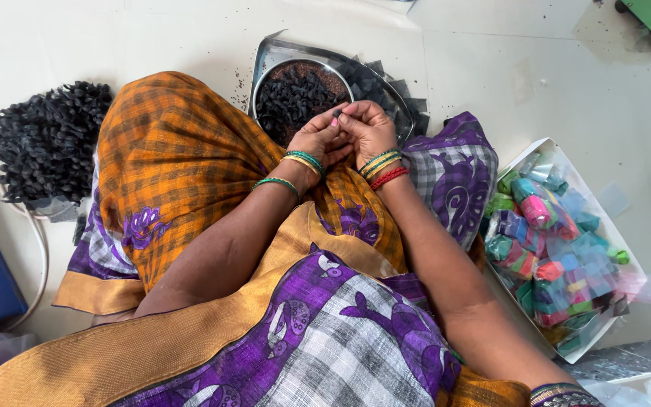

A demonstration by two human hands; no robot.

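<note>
Here both hands meet over the lap, just at the near rim of the steel bowl (265, 75). The left hand (319, 139) and right hand (367, 128) are closed to a pinch on one small black piece (337, 113) between their fingertips. The bowl is full of such pieces, so much looks left. A finished-looking black pile (47, 143) lies on the floor's left side; a tray (604, 226) of coloured rolls sits right.

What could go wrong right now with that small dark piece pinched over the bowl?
The small dark piece, pinched between left hand and right hand, may slip into the round metal bowl of dark pieces and be lost among them. Dark crumbs already dot the floor; more could scatter.
</note>
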